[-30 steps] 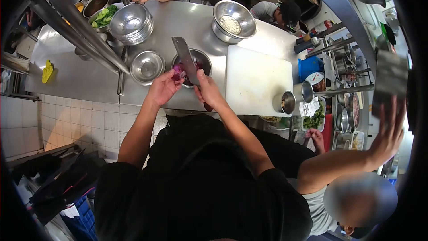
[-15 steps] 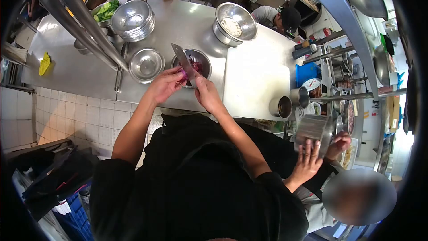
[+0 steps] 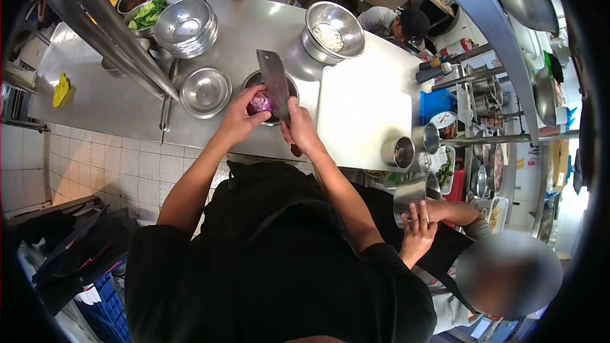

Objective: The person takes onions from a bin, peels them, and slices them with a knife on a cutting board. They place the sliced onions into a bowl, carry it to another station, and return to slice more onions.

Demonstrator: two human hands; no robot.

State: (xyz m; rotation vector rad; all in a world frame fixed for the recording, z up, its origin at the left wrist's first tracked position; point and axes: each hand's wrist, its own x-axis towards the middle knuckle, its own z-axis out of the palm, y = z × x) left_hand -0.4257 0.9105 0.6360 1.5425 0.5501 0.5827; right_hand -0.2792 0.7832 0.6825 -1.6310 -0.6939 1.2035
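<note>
Over a steel bowl (image 3: 251, 79) near the counter's front edge, my left hand (image 3: 239, 119) holds a purple and white red onion (image 3: 260, 102), fingers curled round its side. My right hand (image 3: 302, 131) grips a cleaver (image 3: 273, 76) by its handle, with the end of the wooden handle (image 3: 296, 150) showing below the fist. The wide blade stands tilted, tip pointing away from me, and overlaps the bowl and the onion's right side. Both hands and the blade hide most of what lies in the bowl.
A shallow steel bowl (image 3: 206, 92) sits to the left, with stacked bowls (image 3: 185, 28) behind. At right lies a white cutting board (image 3: 362, 111), bearing a small pot (image 3: 398, 152). Close at my right, a co-worker holds a steel pot (image 3: 413, 197). Metal posts (image 3: 105, 32) rise at left.
The cleaver has swung more upright and its tip moved right. My left hand has turned, showing more of the onion. The co-worker's pot has moved left and tilted.
</note>
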